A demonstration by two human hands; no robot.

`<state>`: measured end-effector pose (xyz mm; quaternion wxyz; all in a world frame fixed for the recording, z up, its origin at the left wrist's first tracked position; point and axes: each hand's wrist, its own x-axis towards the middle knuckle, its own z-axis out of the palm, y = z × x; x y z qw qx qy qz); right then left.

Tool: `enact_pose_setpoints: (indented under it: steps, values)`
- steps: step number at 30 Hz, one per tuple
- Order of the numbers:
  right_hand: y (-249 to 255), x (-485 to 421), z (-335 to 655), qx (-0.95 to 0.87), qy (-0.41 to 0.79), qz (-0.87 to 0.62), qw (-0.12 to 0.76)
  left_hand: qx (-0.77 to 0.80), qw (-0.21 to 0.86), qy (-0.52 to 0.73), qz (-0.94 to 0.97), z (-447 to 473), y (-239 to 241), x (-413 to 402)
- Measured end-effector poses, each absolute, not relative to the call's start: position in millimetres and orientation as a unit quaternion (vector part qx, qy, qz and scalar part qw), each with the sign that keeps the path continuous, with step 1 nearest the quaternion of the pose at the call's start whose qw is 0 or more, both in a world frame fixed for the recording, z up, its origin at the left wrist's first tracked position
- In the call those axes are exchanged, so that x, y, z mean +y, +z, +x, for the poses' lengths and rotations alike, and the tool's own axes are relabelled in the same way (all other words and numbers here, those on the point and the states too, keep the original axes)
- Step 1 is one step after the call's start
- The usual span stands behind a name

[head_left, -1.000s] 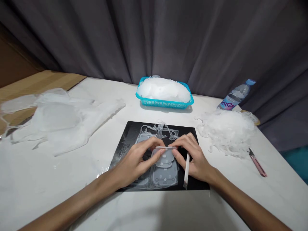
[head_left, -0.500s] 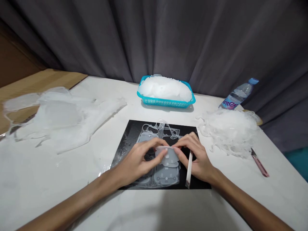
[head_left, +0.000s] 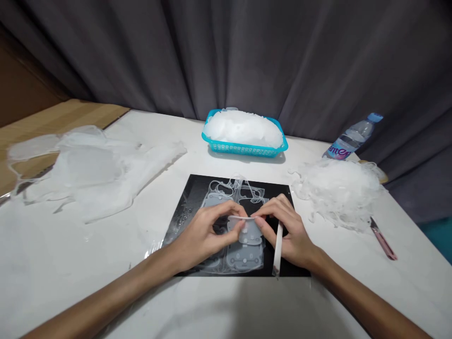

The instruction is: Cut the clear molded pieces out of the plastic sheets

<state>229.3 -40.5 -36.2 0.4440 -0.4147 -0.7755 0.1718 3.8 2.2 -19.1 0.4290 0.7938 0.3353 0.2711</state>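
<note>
A clear silicone sheet of moulded pieces [head_left: 243,256] lies on a black mat [head_left: 192,197] in the middle of the white table. My left hand [head_left: 203,233] pinches the left end of one translucent piece [head_left: 247,223] and lifts its upper edge off the sheet. My right hand [head_left: 287,230] pinches the right end of the same piece with thumb and forefinger, and a thin white stick-like tool [head_left: 278,249] is tucked under its other fingers, pointing toward me.
A teal basket [head_left: 243,148] heaped with white pieces stands behind the mat. Loose clear trimmings [head_left: 337,190] lie at the right, with a water bottle [head_left: 349,141] behind and a pink knife [head_left: 383,238] beside. Clear plastic sheets [head_left: 92,169] spread at the left. A dark curtain hangs behind.
Both hands have stayed on the piece, and its upper edge has peeled a little higher off the sheet. The view has shifted slightly.
</note>
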Motion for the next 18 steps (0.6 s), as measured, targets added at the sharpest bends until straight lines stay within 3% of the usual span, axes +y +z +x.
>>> enact_pose_setpoints:
  steps: [18]
  values:
    - [-39.9,-37.8,230.3,-0.780,0.170,-0.413,0.439,0.355,0.422,0.250,0.796,3.5,-14.0,4.6]
